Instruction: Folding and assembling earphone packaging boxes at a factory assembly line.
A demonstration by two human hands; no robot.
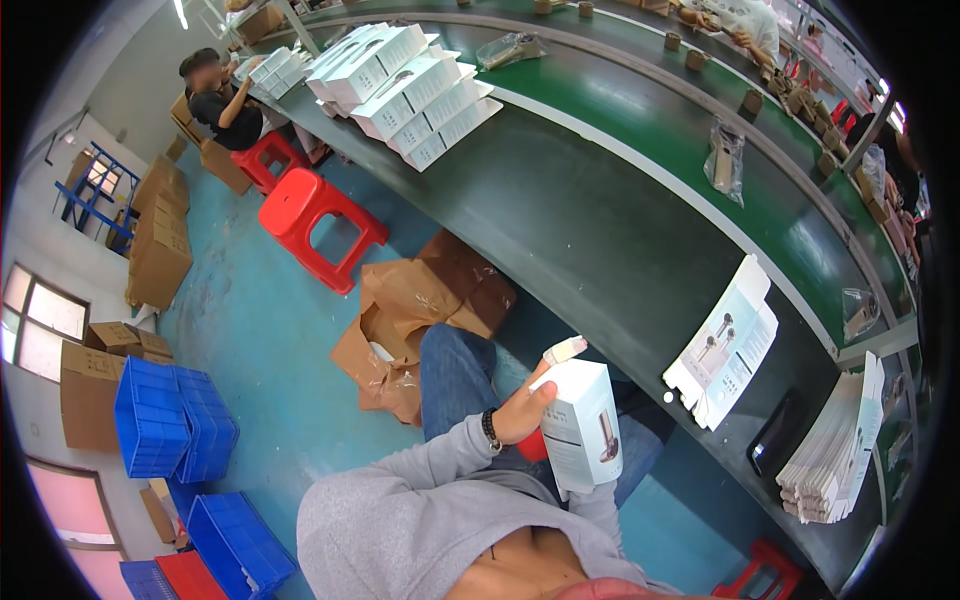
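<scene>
Above my lap, my left hand (522,412) is closed on the upper left edge of a white printed carton (583,430), which stands tilted with a product picture on one face. One finger wears a pale wrapping (566,349) and sticks up past the carton's top. My right sleeve (597,505) reaches to the carton's underside; the carton hides the right hand and its fingers. On the table to the right lie a few flattened cartons (725,345). Beyond them are a dark phone (779,434) and a thick stack of flattened cartons (835,450).
Folded cartons (400,90) are piled at the far left of the dark table (560,200). A green conveyor (640,110) carries bagged parts. An open brown carton (390,350), red stools (310,215) and blue crates (170,420) stand on the floor. A co-worker (230,110) sits far left.
</scene>
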